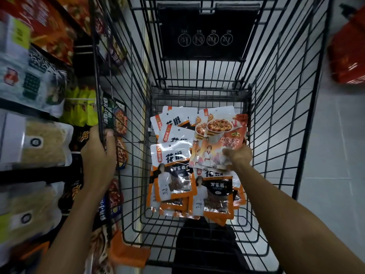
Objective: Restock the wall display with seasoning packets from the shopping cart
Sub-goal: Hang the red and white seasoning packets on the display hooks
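Head view: the left grip (98,155) curls round the side rim of the shopping cart (203,46), probably to steady it beside the wall display (35,147). The right grip (238,156) pinches a few red seasoning packets (217,139) by their lower edge, held above the pile, apparently for carrying across. Below and left of it, orange-and-white packets (171,175) lie heaped on the cart floor.

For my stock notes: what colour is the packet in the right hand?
The packet is mainly orange-red with a white top; head view.
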{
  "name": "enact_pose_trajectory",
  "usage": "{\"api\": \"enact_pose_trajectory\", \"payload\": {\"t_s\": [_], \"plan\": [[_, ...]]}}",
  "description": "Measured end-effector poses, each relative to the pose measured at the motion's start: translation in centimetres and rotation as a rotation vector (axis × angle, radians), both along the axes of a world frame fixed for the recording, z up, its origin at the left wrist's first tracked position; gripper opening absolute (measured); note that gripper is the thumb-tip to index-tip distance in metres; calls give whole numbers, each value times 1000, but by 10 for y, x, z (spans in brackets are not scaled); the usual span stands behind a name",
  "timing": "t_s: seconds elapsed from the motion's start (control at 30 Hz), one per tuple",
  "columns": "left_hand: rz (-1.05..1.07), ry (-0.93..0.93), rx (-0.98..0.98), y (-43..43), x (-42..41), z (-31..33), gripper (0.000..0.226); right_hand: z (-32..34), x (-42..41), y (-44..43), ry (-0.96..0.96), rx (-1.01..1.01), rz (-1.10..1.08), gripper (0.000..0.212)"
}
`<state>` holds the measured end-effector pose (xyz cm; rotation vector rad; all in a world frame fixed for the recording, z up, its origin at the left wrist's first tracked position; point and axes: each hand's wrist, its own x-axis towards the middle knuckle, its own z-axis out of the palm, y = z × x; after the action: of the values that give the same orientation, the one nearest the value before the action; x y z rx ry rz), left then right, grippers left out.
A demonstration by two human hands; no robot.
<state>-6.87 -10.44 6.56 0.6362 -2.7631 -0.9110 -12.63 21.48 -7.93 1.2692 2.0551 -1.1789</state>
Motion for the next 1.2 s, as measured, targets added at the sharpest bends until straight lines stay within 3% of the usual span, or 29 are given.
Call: {"api": "enact_pose_trajectory", "payload": {"t_s": [0.13,0.27,0.37,0.5,0.57,0.7,0.77,0.93,1.03,1.2], "plan": [[-37,27,2,-2,2,2,24,7,1,2,84,-165,-31,15],[-50,25,-7,-1,2,6,26,36,7,1,166,-185,-15,28],[12,-7,-44,4,3,16,32,81,14,8,309,-141,70,27],[-52,207,-341,28,-1,30,29,158,16,21,474,-167,123,8],[-133,218,-287,58,-10,22,24,194,12,29,545,-204,107,8],[-156,-182,207,129,-30,-33,20,244,2,48,641,-292,80,13],[-170,-408,302,155,-39,-73,30,250,-3,54,640,-341,70,11],[-168,-694,220,188,-53,-150,73,233,-11,53,623,-359,103,10],[-160,-697,64,196,-60,-171,82,223,-13,51,646,-391,86,10],[-94,-762,30,206,-68,-175,90,214,-16,49,654,-401,37,16]]}}
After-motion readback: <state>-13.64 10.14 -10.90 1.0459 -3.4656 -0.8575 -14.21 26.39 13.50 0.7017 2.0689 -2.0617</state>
